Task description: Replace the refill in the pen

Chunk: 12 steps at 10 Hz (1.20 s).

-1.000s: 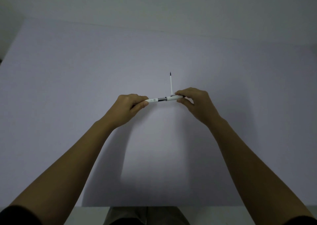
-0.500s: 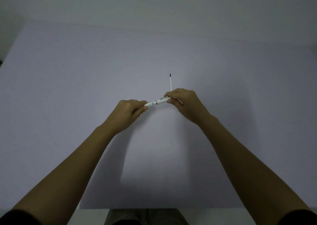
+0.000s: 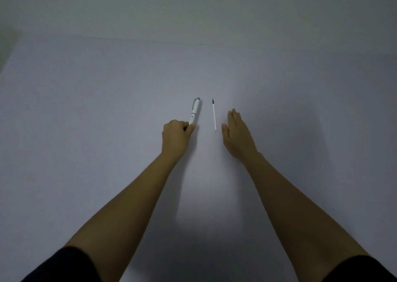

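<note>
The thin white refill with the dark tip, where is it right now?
In the head view the thin white refill lies alone on the pale table, between the white pen held by the left hand and the open right hand.

Large pale lavender-grey sheet (image 3: 86, 131) spread flat across nearly the whole view, smooth and unmarked, dimly lit. Far edge of the sheet running left to right near the top, slightly bowed by the wide lens. Plain grey-white wall (image 3: 193, 8) behind that edge, bare and evenly shaded. Soft dark shadow (image 3: 206, 228) cast on the sheet low in the middle, fading toward the centre. Dark sleeves (image 3: 64, 266) at both lower corners. Narrow dark sliver at the far left edge, beyond the corner of the sheet, too dim to identify.
</note>
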{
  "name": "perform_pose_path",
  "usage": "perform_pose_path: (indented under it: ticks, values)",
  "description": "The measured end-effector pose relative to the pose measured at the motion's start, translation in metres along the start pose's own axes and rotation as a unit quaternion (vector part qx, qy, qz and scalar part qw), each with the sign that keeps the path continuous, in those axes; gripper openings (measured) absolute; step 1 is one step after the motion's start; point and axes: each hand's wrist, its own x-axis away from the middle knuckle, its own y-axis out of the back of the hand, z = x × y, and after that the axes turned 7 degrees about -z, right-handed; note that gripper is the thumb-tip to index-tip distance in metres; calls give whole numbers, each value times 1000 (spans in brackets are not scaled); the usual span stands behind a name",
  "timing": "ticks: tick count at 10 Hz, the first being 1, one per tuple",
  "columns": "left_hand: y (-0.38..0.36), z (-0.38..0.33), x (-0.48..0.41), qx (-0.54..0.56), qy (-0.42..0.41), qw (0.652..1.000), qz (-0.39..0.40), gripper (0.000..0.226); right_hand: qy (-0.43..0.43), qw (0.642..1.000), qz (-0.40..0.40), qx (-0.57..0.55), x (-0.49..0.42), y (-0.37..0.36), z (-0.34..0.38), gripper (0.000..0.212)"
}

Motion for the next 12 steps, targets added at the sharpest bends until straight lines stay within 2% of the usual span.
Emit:
perform_pose_path:
  ticks: [1, 2, 3, 5, 6, 7, 9, 12]
  values:
    - [-25, -5, -12, 3, 30, 999, -32, 37, -4, 998, 9, 69, 4, -18, -15, 54]
    - [-37, -2, -15, -11, 28, 998, -55, 35, 10, 996, -17, 92, 8, -27, -20, 55]
    - [-50, 3, -17, -27, 17, 996, -84, 32, 16, 993, -63, 104, 12, -35, -21, 56]
    - [-59, 2, -15, 28, 22, 993, -114, 28, 18, 991, -76, 107, 11, -36, -22, 55]
    - [-59, 0, -15, 61, 38, 991, -115, 28, 21, 992, -76, 101, 11, -36, -22, 55]
    - [-60, 0, -14, -9, 11, 994, -107, 34, 22, 992, -80, 96, 12, -36, -21, 55]
    - [-56, -2, -14, -30, 16, 995, -97, 39, 17, 992, -63, 107, 11, -35, -22, 56]
    - [-29, -13, -4, -16, -10, 996, -88, 36, 9, 999, -22, 28, 9, -6, -10, 54]
